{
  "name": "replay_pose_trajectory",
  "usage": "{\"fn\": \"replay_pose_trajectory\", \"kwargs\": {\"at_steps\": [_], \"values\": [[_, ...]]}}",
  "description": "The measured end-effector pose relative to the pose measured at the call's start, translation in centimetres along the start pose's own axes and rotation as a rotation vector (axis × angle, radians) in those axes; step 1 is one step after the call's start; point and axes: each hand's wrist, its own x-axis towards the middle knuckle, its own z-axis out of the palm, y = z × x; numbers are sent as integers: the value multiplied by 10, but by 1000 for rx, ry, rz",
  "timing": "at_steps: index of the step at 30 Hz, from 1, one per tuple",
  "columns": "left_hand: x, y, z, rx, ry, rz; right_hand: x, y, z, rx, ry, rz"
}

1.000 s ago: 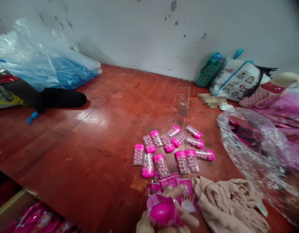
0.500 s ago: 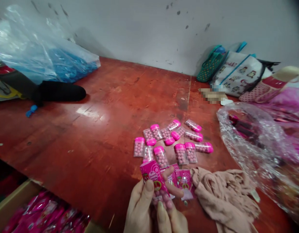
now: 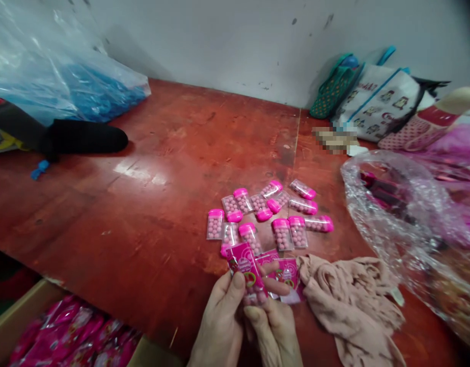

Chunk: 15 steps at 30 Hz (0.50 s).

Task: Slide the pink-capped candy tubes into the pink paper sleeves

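Observation:
Near the table's front edge, my left hand (image 3: 220, 320) and my right hand (image 3: 276, 323) are closed on one pink printed candy packet (image 3: 243, 262). Pink candy balls show through its clear lower part. My left thumb presses on the side of the packet, while my right thumb and fingers pinch its bottom end. Two of my right fingers stretch out over other pink printed packets (image 3: 288, 270) lying on the table. Just beyond are several clear candy boxes (image 3: 282, 235) with pink caps, filled with pink balls. My hands partly hide the packet's lower end.
A beige cloth (image 3: 345, 290) lies close on the right, with a clear plastic bag (image 3: 364, 219) behind it. At lower left stands a cardboard box (image 3: 24, 311) of pink packets. A black umbrella-like object (image 3: 89, 137) and a blue-filled bag (image 3: 93, 97) are at left.
Both hands and the packet have shifted slightly right. My right thumb has moved down from the candy balls to the packet's bottom end. The camera view has also shifted a little.

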Motion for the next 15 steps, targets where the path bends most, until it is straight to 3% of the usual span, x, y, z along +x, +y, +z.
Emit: {"fn": "replay_pose_trajectory", "kwargs": {"at_steps": [5,9,15], "values": [[1,0,-4,61,-23,2,2,-3,0,-12,66,-95],[1,1,-8,69,-35,-5,1,-1,4,5,-24,-38],[-4,3,-10,72,12,12,-2,-16,5,-99,3,-53]]}}
